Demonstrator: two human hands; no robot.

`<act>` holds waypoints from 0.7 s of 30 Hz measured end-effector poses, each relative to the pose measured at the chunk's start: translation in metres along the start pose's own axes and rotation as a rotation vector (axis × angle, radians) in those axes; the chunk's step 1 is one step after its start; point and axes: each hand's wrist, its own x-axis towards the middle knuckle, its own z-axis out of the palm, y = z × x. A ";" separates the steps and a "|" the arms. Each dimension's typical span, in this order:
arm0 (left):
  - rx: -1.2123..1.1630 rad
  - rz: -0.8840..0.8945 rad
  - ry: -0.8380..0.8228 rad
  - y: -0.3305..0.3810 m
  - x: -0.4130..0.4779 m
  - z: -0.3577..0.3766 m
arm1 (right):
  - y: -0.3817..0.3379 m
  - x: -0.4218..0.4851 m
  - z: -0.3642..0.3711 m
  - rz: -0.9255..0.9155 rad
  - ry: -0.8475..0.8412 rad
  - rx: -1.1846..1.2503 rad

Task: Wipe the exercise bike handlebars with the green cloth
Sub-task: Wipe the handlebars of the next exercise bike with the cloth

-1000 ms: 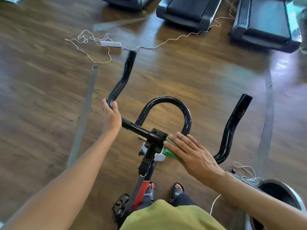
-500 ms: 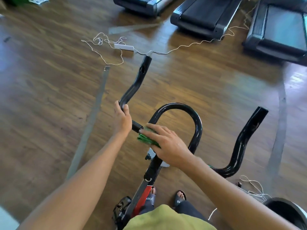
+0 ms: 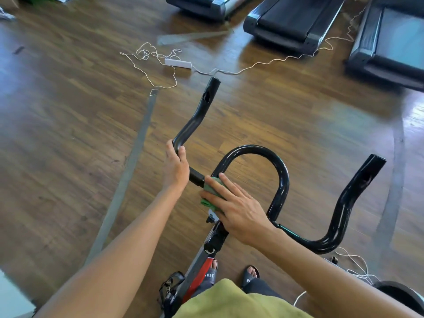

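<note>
The black exercise bike handlebars (image 3: 281,173) spread across the middle of the head view, with a centre loop and two upturned outer horns. My left hand (image 3: 175,167) grips the bend of the left horn. My right hand (image 3: 236,207) lies flat on the green cloth (image 3: 210,196), pressing it onto the cross bar just left of the stem. Most of the cloth is hidden under my fingers. The right horn (image 3: 351,203) stands free.
Wooden floor all around. Treadmills (image 3: 291,21) line the far edge. A white power strip (image 3: 177,63) with tangled cords lies on the floor ahead. The bike frame (image 3: 202,269) and my sandalled feet are below. A dark round object (image 3: 401,294) sits at bottom right.
My right hand has slid the green cloth leftward along the cross bar, from right of the stem to close by my left hand. My left hand keeps its grip.
</note>
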 end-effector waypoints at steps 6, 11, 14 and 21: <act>-0.031 -0.015 0.020 0.004 -0.002 0.004 | -0.005 0.012 0.002 0.059 0.017 0.042; -0.033 -0.015 -0.008 -0.004 0.001 0.003 | 0.006 0.002 0.000 0.000 -0.016 -0.011; -0.031 -0.030 0.012 -0.001 0.001 0.005 | 0.003 -0.001 -0.001 0.043 -0.016 0.009; -0.091 -0.052 0.022 -0.001 0.004 0.006 | -0.004 0.025 -0.011 0.031 0.056 0.361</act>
